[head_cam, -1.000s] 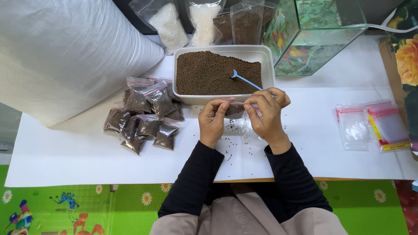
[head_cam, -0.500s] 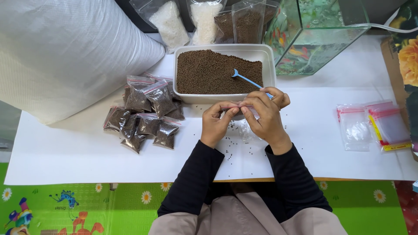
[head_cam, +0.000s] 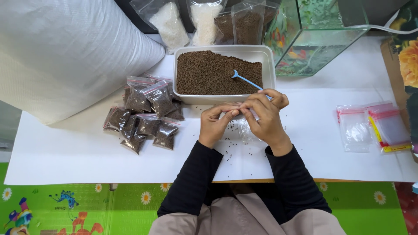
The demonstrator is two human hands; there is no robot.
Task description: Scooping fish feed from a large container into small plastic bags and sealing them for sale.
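My left hand (head_cam: 216,124) and my right hand (head_cam: 264,117) meet just in front of a white tub (head_cam: 267,65) full of brown pellets. Both pinch the top of a small clear zip bag (head_cam: 240,127) that hangs between them over the white table. My right hand also holds a blue scoop (head_cam: 246,80), whose head lies over the pellets in the tub. Loose pellets are scattered on the table under my hands.
A pile of small filled pellet bags (head_cam: 146,117) lies left of the tub. Empty zip bags (head_cam: 374,128) lie at the right. A big white sack (head_cam: 65,52) is at the left, a glass tank (head_cam: 318,35) at the back right, larger bags (head_cam: 204,19) behind the tub.
My hands have shifted slightly along the top of the small bag; the scoop has tilted a little with my right hand. Nothing else moved.
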